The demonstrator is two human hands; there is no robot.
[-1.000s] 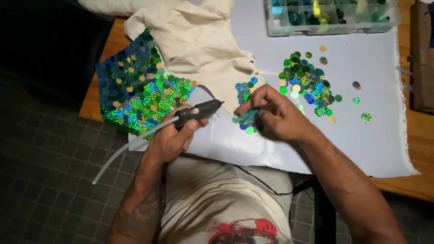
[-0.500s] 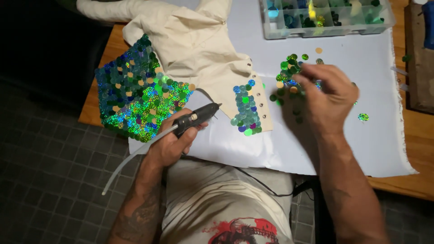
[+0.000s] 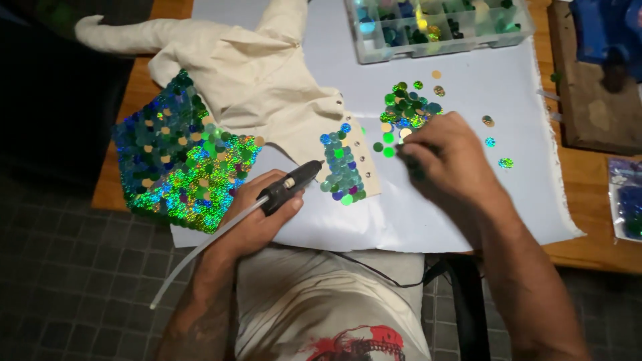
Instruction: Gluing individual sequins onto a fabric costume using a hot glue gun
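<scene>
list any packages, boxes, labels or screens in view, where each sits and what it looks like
Clear plastic compartment box: top centre of the table, rectangular, cells of blue, green and yellow sequins.
Small clear bag: right table edge, flat, blue pieces inside.
Blue package: top right corner on a brown board, partly cut off.
No labels or screens show.

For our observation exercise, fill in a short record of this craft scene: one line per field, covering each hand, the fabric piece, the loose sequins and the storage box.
Left hand: grips a black glue gun, nozzle toward a sequinned strip
Right hand: fingertips at the loose sequin pile
Fabric piece: cream cloth, one section covered in blue-green sequins
Work surface: white sheet on a wooden table
Storage box: clear, compartmented, at the far edge
</scene>
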